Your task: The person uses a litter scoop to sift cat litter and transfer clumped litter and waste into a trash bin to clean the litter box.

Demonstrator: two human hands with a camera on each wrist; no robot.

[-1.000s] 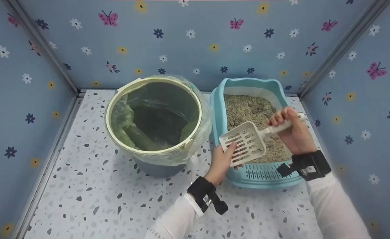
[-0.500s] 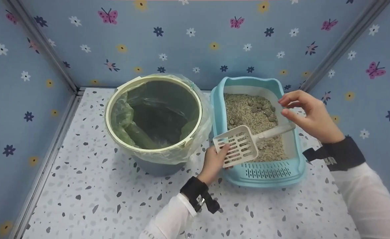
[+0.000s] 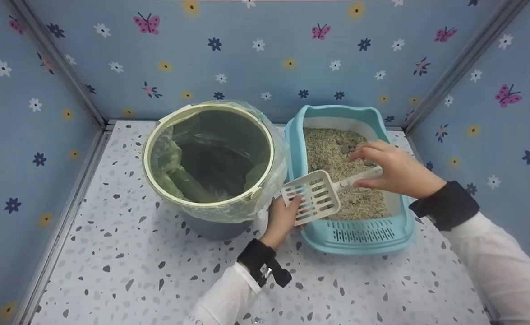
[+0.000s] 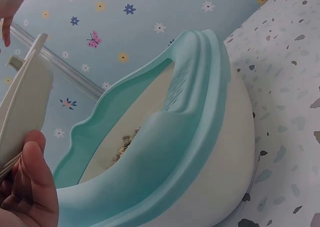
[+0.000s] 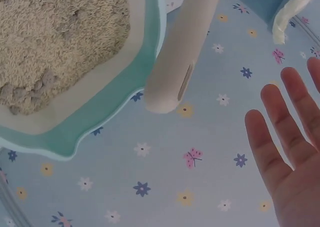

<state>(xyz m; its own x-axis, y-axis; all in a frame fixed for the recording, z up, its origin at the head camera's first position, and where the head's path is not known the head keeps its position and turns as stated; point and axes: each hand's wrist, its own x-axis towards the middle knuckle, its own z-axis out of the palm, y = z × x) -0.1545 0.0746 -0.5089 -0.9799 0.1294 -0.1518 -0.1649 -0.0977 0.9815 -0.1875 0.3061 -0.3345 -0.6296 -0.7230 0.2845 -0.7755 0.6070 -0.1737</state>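
Observation:
My left hand grips the slotted head of a white litter scoop by its outer edge. In the left wrist view, the thumb presses against the scoop's side. The scoop is held above a light blue litter tray with cat litter and grey clumps inside. Beside the scoop's handle hovers my right hand, its fingers spread and slightly bent. The right wrist view shows a gap between those fingers and the handle.
A large bin stands left of the tray, with a pale yellow rim and a clear plastic bag lining it. Flower-patterned walls enclose the speckled surface at the back and both sides.
The right hand let go of the scoop's handle, moved away to the right, then came back near it. The left hand shifted slightly left with the scoop.

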